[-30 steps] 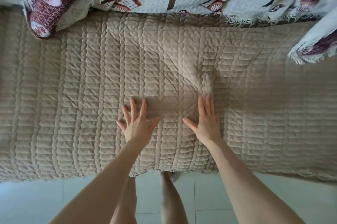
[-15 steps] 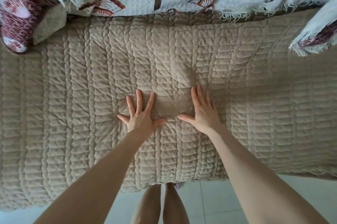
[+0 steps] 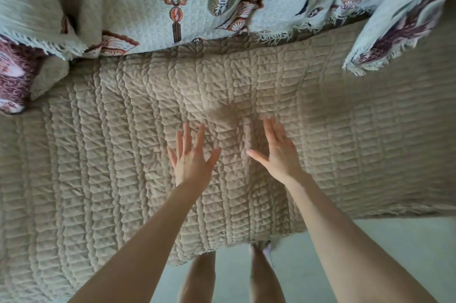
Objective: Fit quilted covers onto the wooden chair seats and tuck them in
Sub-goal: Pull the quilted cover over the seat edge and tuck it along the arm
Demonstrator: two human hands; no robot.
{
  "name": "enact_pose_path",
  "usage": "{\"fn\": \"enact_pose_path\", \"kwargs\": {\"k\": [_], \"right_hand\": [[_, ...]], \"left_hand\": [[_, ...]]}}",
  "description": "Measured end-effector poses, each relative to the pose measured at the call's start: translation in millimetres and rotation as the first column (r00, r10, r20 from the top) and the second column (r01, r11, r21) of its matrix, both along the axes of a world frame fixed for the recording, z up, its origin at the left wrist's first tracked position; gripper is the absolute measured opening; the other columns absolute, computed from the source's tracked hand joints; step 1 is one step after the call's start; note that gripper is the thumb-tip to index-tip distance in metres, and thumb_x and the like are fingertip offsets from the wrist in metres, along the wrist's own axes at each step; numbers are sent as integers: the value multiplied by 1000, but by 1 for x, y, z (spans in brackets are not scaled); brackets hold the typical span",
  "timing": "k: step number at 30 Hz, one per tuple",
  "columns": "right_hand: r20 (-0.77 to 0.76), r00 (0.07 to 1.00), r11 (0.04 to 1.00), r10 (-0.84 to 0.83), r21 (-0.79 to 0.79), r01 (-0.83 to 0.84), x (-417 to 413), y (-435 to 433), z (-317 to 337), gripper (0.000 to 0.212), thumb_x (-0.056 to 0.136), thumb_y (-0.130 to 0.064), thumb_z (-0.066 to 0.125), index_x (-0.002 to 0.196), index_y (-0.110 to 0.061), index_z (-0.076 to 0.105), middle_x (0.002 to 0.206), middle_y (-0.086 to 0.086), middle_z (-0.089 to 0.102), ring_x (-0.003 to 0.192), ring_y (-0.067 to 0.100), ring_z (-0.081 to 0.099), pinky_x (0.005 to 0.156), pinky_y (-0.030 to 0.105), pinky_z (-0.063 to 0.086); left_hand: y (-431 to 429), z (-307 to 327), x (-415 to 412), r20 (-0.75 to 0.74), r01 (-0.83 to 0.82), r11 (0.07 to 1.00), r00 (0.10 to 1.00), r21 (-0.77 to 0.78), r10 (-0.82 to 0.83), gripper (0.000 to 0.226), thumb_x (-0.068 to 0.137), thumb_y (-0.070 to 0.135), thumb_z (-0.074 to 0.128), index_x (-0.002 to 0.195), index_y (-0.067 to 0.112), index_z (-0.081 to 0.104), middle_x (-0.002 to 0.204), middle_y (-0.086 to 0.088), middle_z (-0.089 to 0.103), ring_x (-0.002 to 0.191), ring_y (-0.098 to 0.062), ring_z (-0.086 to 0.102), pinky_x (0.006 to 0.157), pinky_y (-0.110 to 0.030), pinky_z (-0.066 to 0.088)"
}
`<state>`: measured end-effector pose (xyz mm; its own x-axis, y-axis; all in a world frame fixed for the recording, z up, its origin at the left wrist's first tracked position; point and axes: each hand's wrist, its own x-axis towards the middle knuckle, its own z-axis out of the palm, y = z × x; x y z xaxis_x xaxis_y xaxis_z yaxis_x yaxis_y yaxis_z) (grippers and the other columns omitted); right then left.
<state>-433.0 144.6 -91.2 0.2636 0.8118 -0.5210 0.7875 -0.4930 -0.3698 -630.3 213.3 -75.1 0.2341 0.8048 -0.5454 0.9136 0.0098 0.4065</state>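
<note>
Big tan quilted cover (image 3: 111, 167), spread flat and wide, sewn in rows of small puffy squares. On the middle of the cover, left hand (image 3: 190, 164), palm down, fingers (image 3: 185, 136) straight and spread out, holding nothing. Beside it, also on the middle of the cover, right hand (image 3: 280, 154), palm down, fingers straight and close together, thumb stuck out to the side, holding nothing. Hands apart, thumbs pointing at each other with a strip of cover showing between. Hard to tell if lying right on the cover or just above it; both a bit blurry. Just past the fingers, toward the far edge of the cover, a soft dip (image 3: 232, 115) with a dark shadow in it. Along the far edge of the cover, a pale blue-green blanket (image 3: 197, 14) with red knots, fans and round signs, its stringy fringe (image 3: 278, 37) lying over the cover. One corner of the blanket hanging over the far right part of the cover. At the far left corner of the cover, a bundle of dark red and white cloth (image 3: 9, 80), partly under the blanket. Near edge of the cover hanging down, thin and frayed. Below that near edge, pale floor (image 3: 394, 241) and two bare legs (image 3: 197, 278), partly hidden behind the cover. Bare arms (image 3: 138, 241) reaching in over the near edge toward the middle of the cover.
</note>
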Motion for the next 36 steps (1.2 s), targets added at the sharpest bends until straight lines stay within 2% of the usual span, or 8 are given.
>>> {"fn": "enact_pose_path", "kwargs": {"k": [6, 12, 20, 25, 30, 33, 36], "right_hand": [[-19, 984, 984, -175, 25, 175, 61, -28, 17, 91, 89, -61, 49, 155, -21, 3, 163, 2, -2, 150, 25, 3, 119, 48, 16], [-60, 947, 945, -317, 66, 321, 150, -71, 41, 88, 91, -54, 53, 156, -16, 8, 163, 6, 4, 149, 24, 9, 119, 42, 16], [-92, 925, 918, -370, 119, 379, 301, -160, 60, 85, 90, -47, 61, 154, -12, 17, 160, 11, 17, 147, 25, 20, 116, 35, 19], [-102, 916, 907, -388, 133, 399, 376, -208, 68, 84, 90, -53, 56, 154, -14, 18, 160, 6, 20, 147, 20, 20, 118, 34, 19], [-143, 860, 839, -491, 189, 510, 433, -244, 76, 81, 90, -47, 60, 152, -10, 23, 158, 9, 26, 146, 22, 24, 117, 28, 18], [-131, 825, 799, -549, 208, 565, 465, -258, 82, 83, 88, -54, 57, 152, -12, 24, 157, 9, 29, 143, 25, 31, 117, 34, 26], [-145, 800, 773, -583, 207, 600, 493, -263, 84, 83, 90, -54, 56, 153, -14, 20, 158, 8, 27, 144, 25, 28, 116, 34, 22]], "left_hand": [[-25, 19, 58, 56, 72, 996, 996, -48, -69, 72, 93, 56, 43, 152, 37, 5, 161, 3, -8, 147, -17, -10, 119, -46, -1], [-51, 39, 149, 76, 101, 995, 992, -14, -99, 75, 92, 55, 48, 152, 33, 9, 162, 0, 3, 148, -19, 0, 119, -44, 6], [-130, 61, 312, 145, 96, 994, 986, -43, -89, 76, 91, 54, 51, 152, 35, 10, 161, 0, 4, 148, -20, 4, 119, -45, 7], [-172, 65, 390, 184, 99, 994, 979, -39, -90, 78, 88, 52, 56, 152, 33, 15, 160, -2, 11, 146, -24, 14, 118, -47, 14], [-198, 68, 453, 200, 162, 986, 968, -34, -152, 81, 87, 56, 56, 152, 33, 14, 160, 0, 13, 147, -23, 13, 117, -49, 17], [-210, 69, 490, 220, 213, 975, 956, -60, -195, 82, 86, 57, 56, 152, 35, 11, 161, 2, 11, 147, -24, 12, 116, -52, 17], [-215, 71, 523, 233, 256, 964, 944, -68, -234, 83, 86, 56, 57, 152, 35, 10, 160, 2, 11, 147, -24, 11, 117, -53, 14]]}}
